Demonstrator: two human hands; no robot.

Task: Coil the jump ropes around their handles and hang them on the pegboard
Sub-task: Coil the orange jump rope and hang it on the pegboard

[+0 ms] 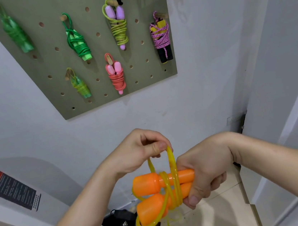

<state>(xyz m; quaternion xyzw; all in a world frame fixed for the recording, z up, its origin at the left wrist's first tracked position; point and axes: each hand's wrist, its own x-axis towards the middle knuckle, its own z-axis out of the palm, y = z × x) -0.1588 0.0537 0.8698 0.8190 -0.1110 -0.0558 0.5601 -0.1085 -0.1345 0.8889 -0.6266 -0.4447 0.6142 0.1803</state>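
Nearest, the two orange plastic handles [151, 184] are glossy, and the translucent yellow cord [173, 166] on them is glassy. The far olive-green pegboard [135, 54] is dotted with dark holes. On it: a translucent green rope bundle [17, 37] far left, a bright green cord [78, 46] on pale green handles, a lime cord [120, 31] on lilac, a coral cord [118, 81] on pink, and a speckled pink-and-white braided cord [160, 40] on black and yellow.

My left hand [139, 151] sits raised at centre, thumb and forefinger pinching the rope [171, 159]. My right hand [204, 173] is just beside it and lower, with its fingers curled round the handles [149, 184].
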